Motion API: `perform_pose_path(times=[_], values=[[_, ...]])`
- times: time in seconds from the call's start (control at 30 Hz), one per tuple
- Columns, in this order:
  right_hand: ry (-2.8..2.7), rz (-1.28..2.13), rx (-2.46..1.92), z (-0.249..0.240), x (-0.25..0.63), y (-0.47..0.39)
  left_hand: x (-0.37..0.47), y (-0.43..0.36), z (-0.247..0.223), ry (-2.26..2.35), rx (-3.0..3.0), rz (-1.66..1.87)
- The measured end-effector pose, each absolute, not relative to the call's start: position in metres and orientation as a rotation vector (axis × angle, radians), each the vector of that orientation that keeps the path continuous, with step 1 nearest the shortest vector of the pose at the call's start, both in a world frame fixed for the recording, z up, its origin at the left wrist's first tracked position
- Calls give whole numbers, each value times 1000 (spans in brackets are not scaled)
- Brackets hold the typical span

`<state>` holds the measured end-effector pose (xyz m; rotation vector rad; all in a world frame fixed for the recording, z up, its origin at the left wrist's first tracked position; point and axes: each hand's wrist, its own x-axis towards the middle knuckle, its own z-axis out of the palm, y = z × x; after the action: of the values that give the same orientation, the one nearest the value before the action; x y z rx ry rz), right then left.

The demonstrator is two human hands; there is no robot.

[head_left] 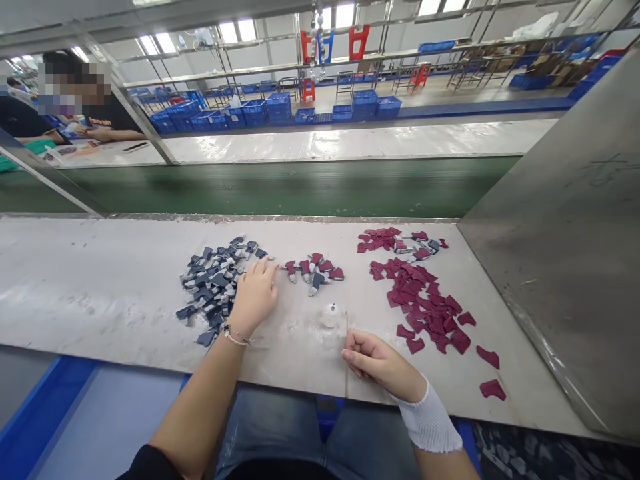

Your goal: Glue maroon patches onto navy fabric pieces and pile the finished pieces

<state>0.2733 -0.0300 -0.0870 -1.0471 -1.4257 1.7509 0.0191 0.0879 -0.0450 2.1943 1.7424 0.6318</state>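
My left hand [256, 293] lies at the right edge of a heap of navy-and-grey small parts [215, 283], fingers stretched and slightly apart; nothing shows in its grasp. My right hand [377, 360] is closed in a pinch around a thin brown stick [347, 322], held upright over the table. Just left of the stick's tip is a small clear-white round piece [331, 316] with a dark pin in its middle. Beyond it, between the hands, sits a small group of maroon-and-grey parts [305, 268] with a navy one [316, 285] among them.
Flat maroon pieces [430, 307] spread on the right, with a smaller mixed pile [423, 247] behind. A metal panel [565, 267] bounds the right side. Across the green belt [310, 190], a co-worker [110, 113] sits at left. Blue crates [255, 112] stand farther back.
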Motion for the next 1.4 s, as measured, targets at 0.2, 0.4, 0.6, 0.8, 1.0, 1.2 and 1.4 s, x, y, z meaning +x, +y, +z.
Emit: perform_pose_path(times=[0.2,0.4,0.6,0.8,1.0,1.2,1.4], values=[[-1384,1381,-1330,-81,264,-21,-14,94,-44,1770,2155,587],[-1501,1222,-1307,-79,246,3,-5,58,-33,1588,1890,724],[-1498,1350,-1156,-67,251,-9,21,14,-39,1186,1167,754],[-1342,1402,-1264,-57,271,-44,32,-6,-42,964,972,735],[-1284,1591,-1029,-57,283,-71,38,-16,-46,964,1090,683],[-1160,1565,-1047,-40,277,-86,42,-28,-49,1003,1159,661],[-1306,1375,-1174,-25,269,-85,48,-38,-46,970,1267,629]])
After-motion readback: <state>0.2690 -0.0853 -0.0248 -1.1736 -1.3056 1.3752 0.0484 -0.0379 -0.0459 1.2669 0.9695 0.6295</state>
